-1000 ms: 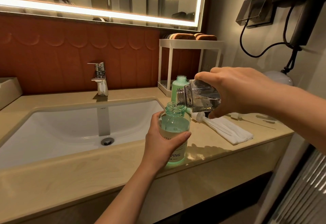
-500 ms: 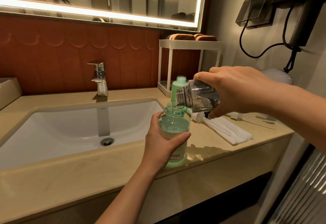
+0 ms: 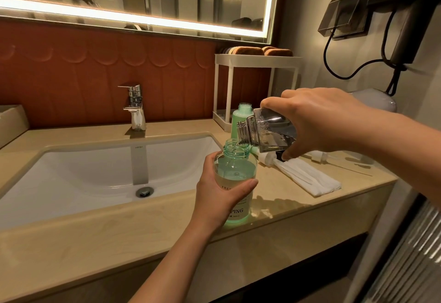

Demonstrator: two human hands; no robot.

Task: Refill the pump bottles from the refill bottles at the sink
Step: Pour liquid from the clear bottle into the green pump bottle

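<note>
Now the person is pouring. The left hand [image 3: 218, 198] is wrapping its fingers and thumb round the green-tinted pump bottle [image 3: 235, 166], which is standing upright on the worktop [image 3: 286, 204] just right of the sink [image 3: 95, 146], close to the front edge. That grip is steadying a light bottle that could tip or slide while liquid is landing in it. Its pump is off, and the threaded neck is standing open.

The right hand [image 3: 319, 121] is clamping the clear refill bottle [image 3: 270, 130] from above and tilting it almost onto its side. The bottle's mouth is hovering just over the open neck below, near enough for a thin stream to be dropping straight in rather than splashing onto the worktop. The pump bottle is showing liquid up to about its shoulder, so this fill is judged to be nearing its end.

Behind the two, a second green bottle [image 3: 241, 116] is standing uncapped beside the white rack [image 3: 257, 59], seemingly waiting its turn. A folded white cloth [image 3: 310, 179] is lying to the right. The white piece on its near end may be the removed pump, though the refill bottle is hiding most of it. Resting it there would be keeping drips off the worktop.
</note>
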